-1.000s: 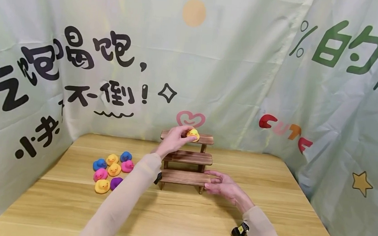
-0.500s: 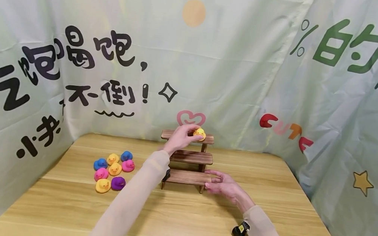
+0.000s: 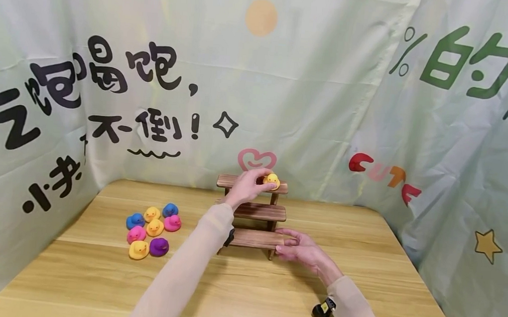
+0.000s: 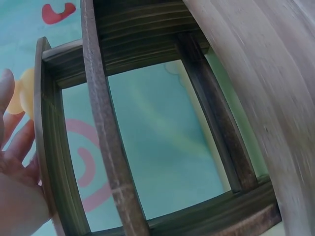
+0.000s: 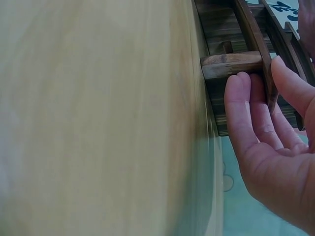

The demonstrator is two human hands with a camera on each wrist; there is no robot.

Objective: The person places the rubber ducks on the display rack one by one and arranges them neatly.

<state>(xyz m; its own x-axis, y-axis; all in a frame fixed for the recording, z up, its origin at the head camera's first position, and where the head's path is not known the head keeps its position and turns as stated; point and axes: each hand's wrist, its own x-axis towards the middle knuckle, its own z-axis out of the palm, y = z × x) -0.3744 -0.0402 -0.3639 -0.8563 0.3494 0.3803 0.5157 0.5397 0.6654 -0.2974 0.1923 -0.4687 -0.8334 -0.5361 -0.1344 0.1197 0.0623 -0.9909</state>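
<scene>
A three-tier wooden display stand (image 3: 260, 211) stands toward the back of the table. My left hand (image 3: 246, 187) pinches a yellow rubber duck (image 3: 273, 179) at the right part of its top tier. In the left wrist view the duck (image 4: 25, 96) shows partly behind the top board, beside the fingers. Down at the right end of the lowest tier, my right hand (image 3: 302, 252) grips the board. The right wrist view has that thumb at the board's edge and the fingers (image 5: 239, 105) underneath, near a leg of the stand.
Several rubber ducks lie grouped on the left of the wooden table (image 3: 268, 301), among them a purple duck (image 3: 159, 247), a blue duck (image 3: 135, 221) and a pink duck (image 3: 173, 222). A printed cloth (image 3: 313, 108) hangs behind and along both sides.
My left hand has slid the yellow rubber duck rightward along the top tier, with most of the motion in the first half second. The right hand has stayed at the lowest tier.
</scene>
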